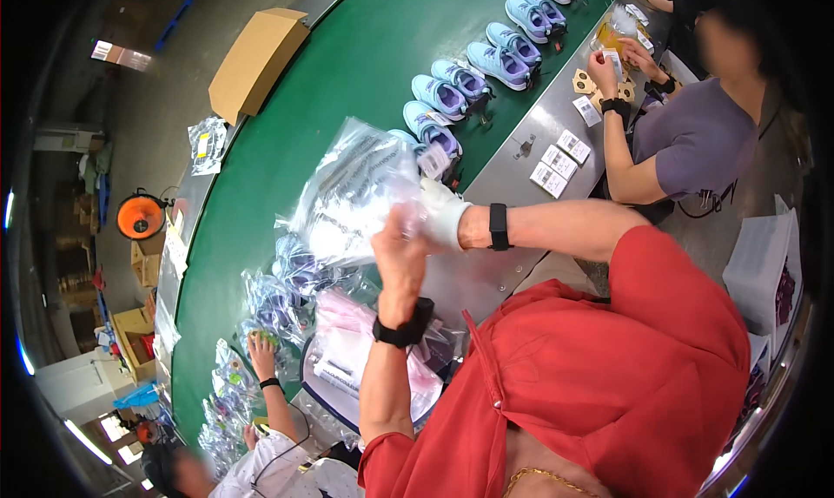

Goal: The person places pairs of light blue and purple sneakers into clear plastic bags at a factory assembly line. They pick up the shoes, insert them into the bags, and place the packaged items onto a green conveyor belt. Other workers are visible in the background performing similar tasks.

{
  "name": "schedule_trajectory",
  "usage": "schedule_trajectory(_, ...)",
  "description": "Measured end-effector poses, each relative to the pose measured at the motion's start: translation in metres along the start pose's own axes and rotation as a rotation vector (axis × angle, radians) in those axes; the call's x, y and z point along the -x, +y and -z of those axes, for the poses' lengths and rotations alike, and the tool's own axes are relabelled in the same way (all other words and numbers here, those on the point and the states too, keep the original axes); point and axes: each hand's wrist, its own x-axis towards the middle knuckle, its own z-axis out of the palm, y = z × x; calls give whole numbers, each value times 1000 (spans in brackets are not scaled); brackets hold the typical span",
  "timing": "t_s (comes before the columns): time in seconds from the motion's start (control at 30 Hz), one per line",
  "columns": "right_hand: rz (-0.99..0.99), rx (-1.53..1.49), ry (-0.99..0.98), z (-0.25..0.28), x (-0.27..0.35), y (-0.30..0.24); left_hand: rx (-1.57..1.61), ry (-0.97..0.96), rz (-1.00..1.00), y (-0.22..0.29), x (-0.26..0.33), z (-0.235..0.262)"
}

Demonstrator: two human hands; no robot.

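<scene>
Cardboard at the far edge of the green belt, a round orange thing off to my left, a white bin to my right, a purple-shirted co-worker ahead

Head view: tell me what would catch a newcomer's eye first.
Probably the person's bright red top, filling much of the lower right. Next, the pale blue shoes, lined up toward the upper right on the green belt. Near the middle, a shiny clear plastic bag shows at the left hand and white-gloved right hand, both partly blurred.
</scene>
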Motion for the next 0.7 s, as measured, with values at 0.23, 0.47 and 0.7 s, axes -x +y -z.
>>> schedule_trajectory(0.23,823,272,-69,24,3,-49,19,100,-59,-13,-69,46)
schedule_trajectory(0.47,20,-42,-156,-26,-11,9,-218,-43,-78,13,-18,69)
schedule_trajectory(0.7,-55,-212,-210,-43,-34,-13,-187,36,-219,-19,39,-1)
